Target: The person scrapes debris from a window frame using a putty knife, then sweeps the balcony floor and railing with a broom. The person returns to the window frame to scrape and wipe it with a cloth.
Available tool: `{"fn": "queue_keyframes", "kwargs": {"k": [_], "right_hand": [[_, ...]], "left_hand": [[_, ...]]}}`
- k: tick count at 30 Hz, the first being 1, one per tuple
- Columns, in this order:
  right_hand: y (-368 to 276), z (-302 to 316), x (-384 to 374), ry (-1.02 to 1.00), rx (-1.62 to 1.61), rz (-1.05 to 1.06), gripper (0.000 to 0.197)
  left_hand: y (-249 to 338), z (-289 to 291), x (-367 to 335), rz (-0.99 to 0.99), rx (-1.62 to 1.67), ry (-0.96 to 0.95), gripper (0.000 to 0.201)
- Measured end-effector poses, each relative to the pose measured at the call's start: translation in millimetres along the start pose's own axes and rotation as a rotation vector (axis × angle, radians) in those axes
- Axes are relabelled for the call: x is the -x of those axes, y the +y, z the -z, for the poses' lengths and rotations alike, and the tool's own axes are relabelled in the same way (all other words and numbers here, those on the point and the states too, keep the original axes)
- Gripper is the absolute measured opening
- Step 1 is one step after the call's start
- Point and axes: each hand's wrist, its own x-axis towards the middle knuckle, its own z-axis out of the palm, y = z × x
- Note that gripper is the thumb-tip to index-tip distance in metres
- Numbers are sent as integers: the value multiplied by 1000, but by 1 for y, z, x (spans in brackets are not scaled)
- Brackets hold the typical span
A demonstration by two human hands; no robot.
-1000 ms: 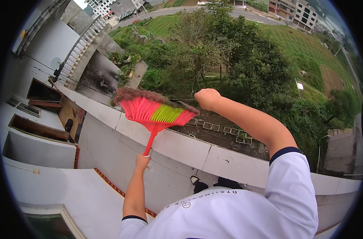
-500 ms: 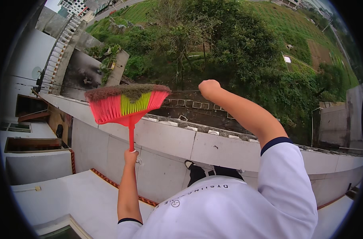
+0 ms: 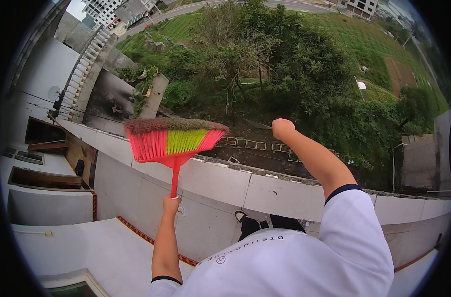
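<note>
Grasping the red broom [image 3: 175, 161] by its handle [image 3: 174, 184] with left hand [image 3: 170, 205] at about 7:30. Held bristles-up, head at 9 to 10 o'clock, seen against the pale parapet [image 3: 213, 179]. Clenching right hand [image 3: 284, 128] at 2 o'clock around the end of a thin grey strip [image 3: 257, 123], pointing toward 10 o'clock from the fist; too blurred to name its kind. Kept apart from the bristles [image 3: 186, 142].

Progress, by judgement: part-way at most. Bright pink and yellow-green, mostly clear, lower down the bristles; matted with grey-brown fluff [image 3: 178, 124] all along the 12 o'clock edge. Cannot tell amount already removed. Likely left: combing out that whole fringe, from 9 o'clock end to 3 o'clock end.
</note>
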Motion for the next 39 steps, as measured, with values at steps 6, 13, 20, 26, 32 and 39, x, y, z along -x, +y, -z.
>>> {"fn": "queue_keyframes", "kwargs": {"k": [6, 13, 20, 26, 32, 39], "right_hand": [[-84, 108, 48, 520, -459, 418, 13], [-27, -1, 7, -94, 97, 40, 17], [-106, 101, 51, 489, -446, 433, 11], [-65, 25, 25, 305, -158, 307, 15], [-7, 37, 33, 242, -224, -41, 11], [-73, 14, 32, 490, -203, 325, 14]], "left_hand": [[-24, -13, 6, -16, 2, -34, 12], [-19, -14, 14, 11, 33, -21, 12], [-12, -13, 15, 60, 112, -52, 14], [1, -2, 18, 20, 39, -48, 13], [-14, -18, 26, 93, 115, -71, 12], [5, -15, 27, 93, 161, -44, 13]]}}
